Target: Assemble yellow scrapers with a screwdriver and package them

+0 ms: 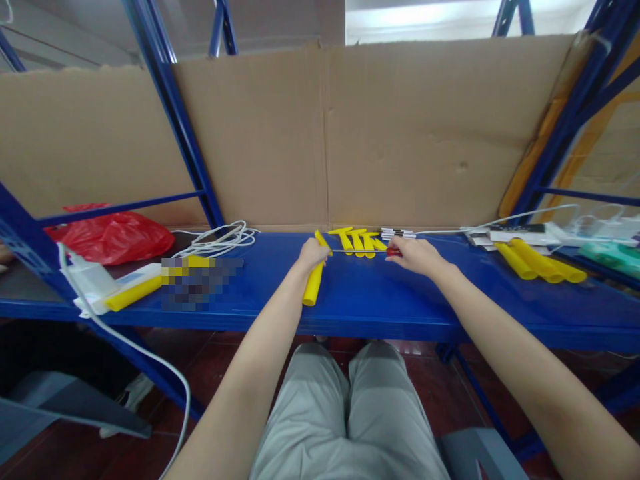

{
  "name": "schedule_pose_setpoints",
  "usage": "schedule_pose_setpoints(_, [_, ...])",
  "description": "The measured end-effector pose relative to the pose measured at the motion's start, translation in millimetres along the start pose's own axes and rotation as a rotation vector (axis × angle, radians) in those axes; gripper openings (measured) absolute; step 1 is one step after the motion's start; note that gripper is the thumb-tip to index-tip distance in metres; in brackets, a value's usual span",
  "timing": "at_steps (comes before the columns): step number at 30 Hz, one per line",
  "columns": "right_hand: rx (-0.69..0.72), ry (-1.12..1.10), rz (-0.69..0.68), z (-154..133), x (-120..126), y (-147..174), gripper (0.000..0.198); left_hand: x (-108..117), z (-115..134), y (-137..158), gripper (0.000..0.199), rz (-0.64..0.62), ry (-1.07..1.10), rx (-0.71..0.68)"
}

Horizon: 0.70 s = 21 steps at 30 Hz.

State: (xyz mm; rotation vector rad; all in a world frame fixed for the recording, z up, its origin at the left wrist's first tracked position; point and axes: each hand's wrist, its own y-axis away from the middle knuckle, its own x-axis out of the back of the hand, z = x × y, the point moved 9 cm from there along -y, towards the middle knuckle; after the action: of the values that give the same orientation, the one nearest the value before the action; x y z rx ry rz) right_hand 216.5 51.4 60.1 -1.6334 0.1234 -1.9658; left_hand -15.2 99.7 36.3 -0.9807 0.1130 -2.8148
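Note:
My left hand (313, 253) is closed around a yellow tube-like piece (313, 285), whose thick round end points toward me. A narrower yellow part sticks out above my fingers. My right hand (413, 255) grips a screwdriver (395, 252) by its red handle. Its thin metal shaft runs level to the left, and the tip reaches the yellow piece beside my left fingers; whether it is inside a hole I cannot tell. Just behind the shaft lies a row of several yellow T-shaped pieces (356, 241). A small stack of black-and-white sticks (397, 233) is behind my right hand.
More yellow tubes (543, 261) lie at the right of the blue bench (390, 297). To the left are another yellow tube (135, 292), a coiled white cable (225, 239) and a red plastic bag (113, 235). Cardboard (400, 133) closes off the back between blue posts (175, 113).

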Motion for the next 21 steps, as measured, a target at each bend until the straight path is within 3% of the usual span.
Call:
schedule_pose_setpoints(3, [-0.013, 0.031, 0.021, 1, 3, 0, 0.022, -2, 0, -1, 0.009, -0.016, -0.067, 0.011])
schedule_pose_setpoints(8, [0.097, -0.010, 0.100, -2, 8, 2, 0.025, 1, 5, 5, 0.013, -0.036, -0.154, 0.008])
schedule_pose_setpoints(21, [0.054, -0.032, 0.054, 0, 3, 0, 0.018, -1, -2, 1, 0.014, -0.052, -0.160, 0.030])
